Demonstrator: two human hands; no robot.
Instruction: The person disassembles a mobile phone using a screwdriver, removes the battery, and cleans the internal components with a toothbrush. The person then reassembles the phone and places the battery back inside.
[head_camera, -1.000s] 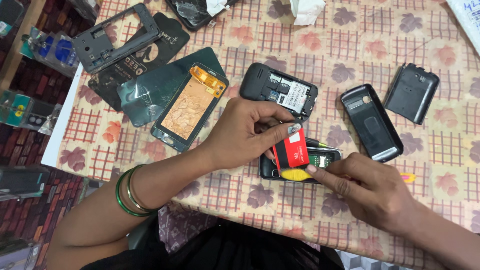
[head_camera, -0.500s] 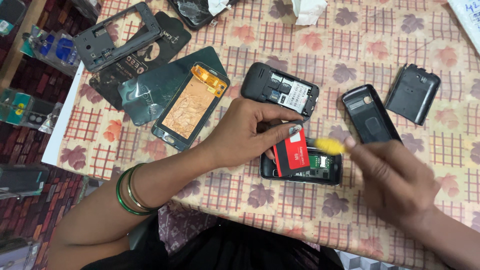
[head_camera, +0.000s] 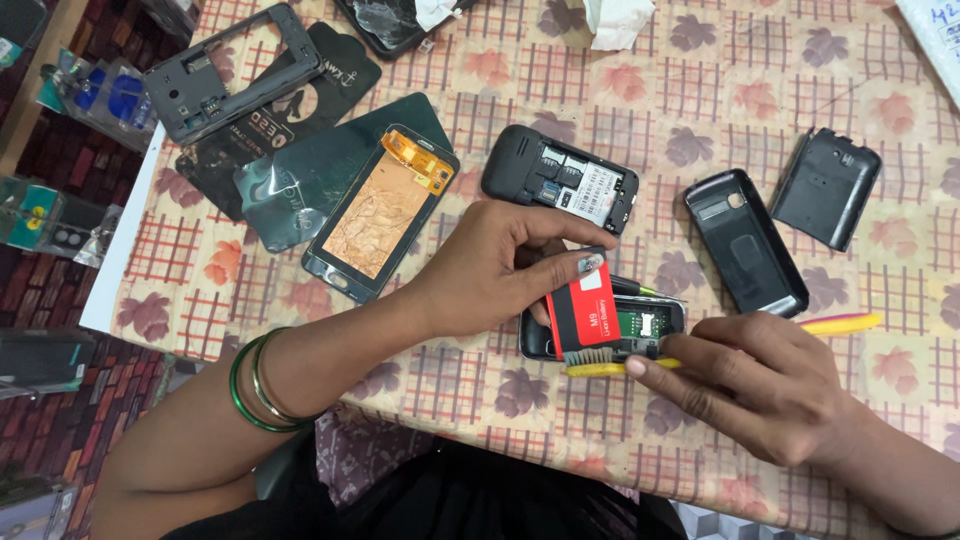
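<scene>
Both hands meet over a small opened phone (head_camera: 640, 325) lying near the front edge of the patterned tablecloth (head_camera: 560, 70). From the head camera, the left hand (head_camera: 490, 265) comes in from the near left, green bangles (head_camera: 255, 385) at the wrist, and its thumb and fingers pinch a red battery (head_camera: 582, 308), tilted up out of the phone's back. The right hand (head_camera: 755, 385) reaches in from the near right, fingers closed narrowly round a yellow brush (head_camera: 835, 324); the handle sticks out to the right past the knuckles, while the bristle end lies against the near edge of the phone, just under the battery.

Farther back, a black phone body (head_camera: 565, 185) with its back exposed lies just beyond the left hand. To its right sit a black phone shell (head_camera: 745, 245) and, well apart at the far right, a dark back cover (head_camera: 825, 185). Left of the hands a screen panel (head_camera: 380, 215) with an orange flex cable rests on a dark green sheet (head_camera: 290, 185), with a grey phone frame (head_camera: 235, 70) at the far left.
</scene>
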